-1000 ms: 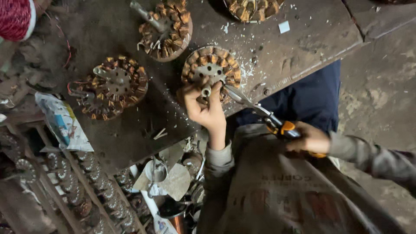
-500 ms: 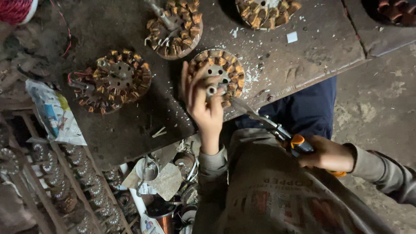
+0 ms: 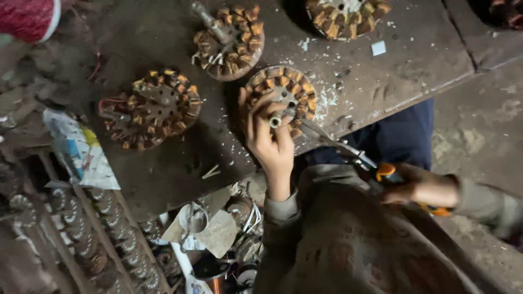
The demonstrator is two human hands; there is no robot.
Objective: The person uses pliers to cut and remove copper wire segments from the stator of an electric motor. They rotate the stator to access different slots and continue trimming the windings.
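Grey-brown cloth of the person's sleeves and lap fills the lower right of the frame. Just above it, at the right edge, the right hand (image 3: 422, 188) is closed round the orange grips of a pair of long-nosed pliers (image 3: 348, 152), whose metal nose runs up and left toward the middle of the frame. Compared with half a second ago this hand sits a little lower and further from the desk edge, while the plier tips stay at the same spot; my reading is that the hand is pulling or levering on something at the coil's hub, though the tips themselves are hidden.

Left of centre, the left hand (image 3: 269, 139) lies over the near rim of a round copper-wound stator (image 3: 283, 95), fingers curled and mostly closed, thumb and forefinger pinching the short metal shaft (image 3: 275, 120) at its hub. Its grip looks unchanged from the earlier pictures, so it seems to be steadying the work.

That stator sits close to the near edge of the dark, scarred desk (image 3: 180, 174), with pale chips scattered beside it. Further up lie three more wound stators: one at centre left (image 3: 150, 109), one at upper centre (image 3: 229, 41), one at the top edge (image 3: 346, 13). A red spool (image 3: 27, 16) shows in the upper left corner.
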